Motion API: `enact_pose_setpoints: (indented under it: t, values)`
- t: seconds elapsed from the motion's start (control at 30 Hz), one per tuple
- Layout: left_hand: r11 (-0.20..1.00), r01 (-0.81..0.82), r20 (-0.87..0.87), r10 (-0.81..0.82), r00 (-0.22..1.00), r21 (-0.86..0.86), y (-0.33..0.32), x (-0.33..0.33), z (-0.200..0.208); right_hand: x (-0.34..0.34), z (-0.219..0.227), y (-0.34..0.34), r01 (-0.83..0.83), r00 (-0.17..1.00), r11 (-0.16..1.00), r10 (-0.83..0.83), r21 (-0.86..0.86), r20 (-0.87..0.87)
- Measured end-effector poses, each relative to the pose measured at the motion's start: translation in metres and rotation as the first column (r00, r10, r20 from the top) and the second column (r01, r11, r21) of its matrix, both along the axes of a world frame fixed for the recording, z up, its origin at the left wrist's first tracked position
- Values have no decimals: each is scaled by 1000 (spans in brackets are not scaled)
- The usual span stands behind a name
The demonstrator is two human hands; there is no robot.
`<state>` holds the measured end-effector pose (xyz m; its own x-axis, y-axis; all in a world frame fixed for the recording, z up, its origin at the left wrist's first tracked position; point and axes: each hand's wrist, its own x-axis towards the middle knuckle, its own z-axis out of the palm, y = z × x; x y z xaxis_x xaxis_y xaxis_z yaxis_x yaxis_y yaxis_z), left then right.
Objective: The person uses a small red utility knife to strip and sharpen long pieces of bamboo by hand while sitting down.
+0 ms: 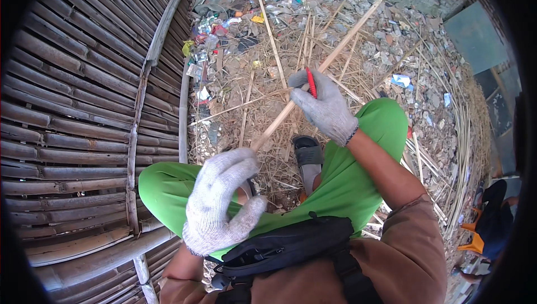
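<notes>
A long, pale bamboo strip point(352, 33) slants across the space in front of me, from the far right down toward my left hand. My right hand point(324, 102), in a whitish knit glove, is closed around its middle. A slim red tool handle point(311, 82) stands up from the same grip; its working end is hidden by the fingers. My left hand point(221, 198), gloved too, is above my left knee with its fingers bent and thumb apart. Its fingertips are at the near end of the strip; whether they touch it I cannot tell.
A bamboo slat wall point(72, 119) rises close on my left. Shavings and thin strips point(271, 35) litter the ground ahead, with rubble and trash point(218, 27) farther back. More strips point(433, 164) lie to my right. A person in dark clothing point(495, 225) is by an orange chair point(474, 237).
</notes>
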<state>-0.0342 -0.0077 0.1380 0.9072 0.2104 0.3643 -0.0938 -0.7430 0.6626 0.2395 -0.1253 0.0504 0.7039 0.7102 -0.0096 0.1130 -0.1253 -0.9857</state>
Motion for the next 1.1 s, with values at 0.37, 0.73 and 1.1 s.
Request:
enact_pose_setpoints:
  t: [0.37,0.73,1.1]
  values:
    - [186,241,238,-41,970,-953,81,-49,-79,14,-3,32,39,966,999,-29,32,-255]
    - [547,337,598,417,684,-766,71,35,-32,-64,7,90,-57,830,998,58,18,-554]
    - [682,394,717,278,640,-616,44,30,-71,-136,-109,140,91,911,996,-88,-10,-403]
